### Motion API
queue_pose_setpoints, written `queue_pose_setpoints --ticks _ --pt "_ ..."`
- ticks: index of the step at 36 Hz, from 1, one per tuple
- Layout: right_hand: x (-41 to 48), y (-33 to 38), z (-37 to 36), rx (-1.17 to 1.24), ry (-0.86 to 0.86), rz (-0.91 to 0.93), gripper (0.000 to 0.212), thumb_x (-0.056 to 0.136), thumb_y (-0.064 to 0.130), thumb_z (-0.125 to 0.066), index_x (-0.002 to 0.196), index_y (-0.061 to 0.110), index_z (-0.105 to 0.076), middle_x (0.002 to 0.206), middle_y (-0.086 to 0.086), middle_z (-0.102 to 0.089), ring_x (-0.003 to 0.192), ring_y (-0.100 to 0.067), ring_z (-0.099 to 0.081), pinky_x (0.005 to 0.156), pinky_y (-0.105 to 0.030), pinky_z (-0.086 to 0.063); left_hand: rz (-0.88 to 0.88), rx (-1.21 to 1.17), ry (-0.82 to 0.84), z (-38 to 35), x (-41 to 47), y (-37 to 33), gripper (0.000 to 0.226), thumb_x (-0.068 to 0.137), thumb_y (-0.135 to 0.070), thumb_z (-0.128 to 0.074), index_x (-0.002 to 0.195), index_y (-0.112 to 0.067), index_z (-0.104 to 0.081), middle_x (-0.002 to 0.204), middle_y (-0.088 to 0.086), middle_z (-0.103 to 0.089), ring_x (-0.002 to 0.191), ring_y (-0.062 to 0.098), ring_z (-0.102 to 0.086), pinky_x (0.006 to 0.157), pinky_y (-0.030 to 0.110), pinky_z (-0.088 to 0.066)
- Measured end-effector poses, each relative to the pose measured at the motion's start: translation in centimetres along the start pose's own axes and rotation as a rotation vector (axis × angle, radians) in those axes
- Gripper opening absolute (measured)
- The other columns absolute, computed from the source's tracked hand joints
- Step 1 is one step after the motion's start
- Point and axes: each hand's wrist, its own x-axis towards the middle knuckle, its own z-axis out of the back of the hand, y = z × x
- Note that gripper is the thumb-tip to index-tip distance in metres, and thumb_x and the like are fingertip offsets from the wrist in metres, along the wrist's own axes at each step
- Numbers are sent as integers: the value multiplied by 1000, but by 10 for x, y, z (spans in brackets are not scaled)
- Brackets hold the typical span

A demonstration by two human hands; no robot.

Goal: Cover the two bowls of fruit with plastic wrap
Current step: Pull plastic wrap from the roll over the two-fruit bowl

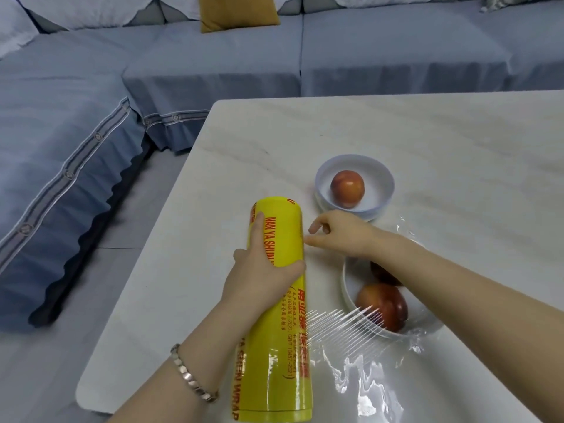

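A long yellow roll of plastic wrap [276,303] lies on the white table [457,141]. My left hand [262,270] grips it across its middle. My right hand [338,236] is just right of the roll, its fingers pinching at the clear film [345,328] near the roll's edge. That film stretches rightward from the roll over the near white bowl [349,296], which holds two red fruits [381,306], and crumples on the table at the bowl's near side. The far white bowl [354,166] holds one red fruit [347,188] and has no film over it.
A blue sofa [213,71] with a yellow cushion [238,10] runs along the far and left sides of the table. The table's left edge [146,270] drops to a grey floor. A metal bracelet [192,377] is on my left wrist.
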Motion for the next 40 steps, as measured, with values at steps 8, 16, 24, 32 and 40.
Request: queue_pose_setpoints --ticks 8,16,24,32,40 --pt "3 -1 -2 -12 -74 -25 21 83 27 -61 68 14 -55 76 -3 -55 76 -15 -51 55 -22 -35 11 90 -66 -4 0 -15 100 73 -51 -65 143 -38 5 124 14 -39 103 34 -54 87 41 -48" --pt "5 0 -13 -69 -148 -54 30 80 20 -56 56 4 -48 62 -13 -46 67 -25 -45 61 -30 -36 1 134 -95 -6 -1 -14 100 71 -53 -65 142 -39 4 123 12 -40 102 32 -54 87 41 -48" --pt "6 -7 -9 0 -160 -35 14 85 20 -53 74 11 -54 70 -3 -48 78 -25 -49 67 -30 -40 -65 170 -82 0 -1 -8 100 75 -52 -62 144 -41 10 147 5 -16 128 33 -37 101 44 -40" --pt "-7 -12 -6 -8 -125 148 33 85 10 -46 110 17 -67 97 -11 -67 99 -26 -59 85 -34 -45 -562 686 0 11 15 -14 83 73 -48 -29 148 -35 4 159 -14 -2 144 9 20 118 44 7" --pt "-13 -11 4 -80 -99 249 29 86 9 -48 107 15 -68 76 2 -41 91 -25 -53 78 -33 -37 -561 643 14 14 18 -15 78 71 -50 -30 147 -36 -17 155 -22 -12 144 5 13 117 40 3"
